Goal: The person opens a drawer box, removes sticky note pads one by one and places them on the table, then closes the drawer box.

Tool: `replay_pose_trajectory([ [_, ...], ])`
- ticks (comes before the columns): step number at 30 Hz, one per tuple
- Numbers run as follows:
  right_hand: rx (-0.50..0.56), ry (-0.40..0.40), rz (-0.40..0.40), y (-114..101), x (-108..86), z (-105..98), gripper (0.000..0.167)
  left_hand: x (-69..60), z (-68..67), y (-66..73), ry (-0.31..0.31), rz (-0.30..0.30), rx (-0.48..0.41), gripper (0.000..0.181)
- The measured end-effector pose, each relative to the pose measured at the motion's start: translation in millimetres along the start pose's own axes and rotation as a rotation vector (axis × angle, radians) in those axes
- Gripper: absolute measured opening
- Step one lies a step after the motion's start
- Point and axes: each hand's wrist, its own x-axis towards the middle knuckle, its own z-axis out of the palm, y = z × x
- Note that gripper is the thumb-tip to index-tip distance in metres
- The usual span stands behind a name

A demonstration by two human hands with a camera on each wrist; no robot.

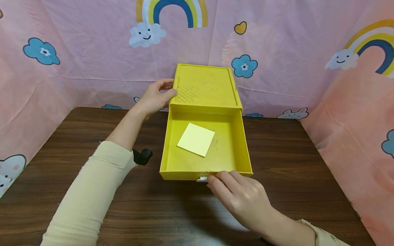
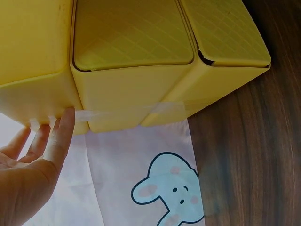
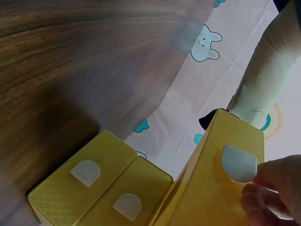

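A yellow plastic drawer unit stands at the back of the table, its top drawer pulled far out. Inside lies a pale yellow pad of sticky notes, turned at an angle. My right hand is at the drawer's front and pinches its white handle, fingers curled. With fingers extended, my left hand rests against the unit's left side, thumb at the top edge. In the left wrist view, its fingertips touch the side wall.
Two lower drawers with white handles are closed under the pulled-out one. Clear tape runs along the unit's side. Dark wooden table surrounds it, and a pink patterned cloth hangs close behind and at the sides.
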Motion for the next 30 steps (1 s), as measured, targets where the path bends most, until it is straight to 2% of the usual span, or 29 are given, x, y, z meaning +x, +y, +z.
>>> replay_pose_trajectory([
  [17, 0.046, -0.034, -0.101, 16.8, 20.2, -20.4, 0.024, -0.1, 0.7, -0.1, -0.003, -0.007, -0.021, 0.054],
  [23, 0.142, -0.100, -0.073, 23.6, 28.3, -25.4, 0.023, -0.8, 0.2, 0.9, 0.001, -0.013, -0.021, 0.054],
  [26, 0.164, -0.161, -0.077, 27.4, 29.6, -26.3, 0.023, -0.6, 0.2, 0.3, 0.004, -0.015, -0.022, 0.054],
  [30, 0.188, -0.257, -0.079, 33.4, 28.9, -26.1, 0.009, 0.0, 0.9, -0.6, 0.006, -0.012, -0.030, 0.054],
])
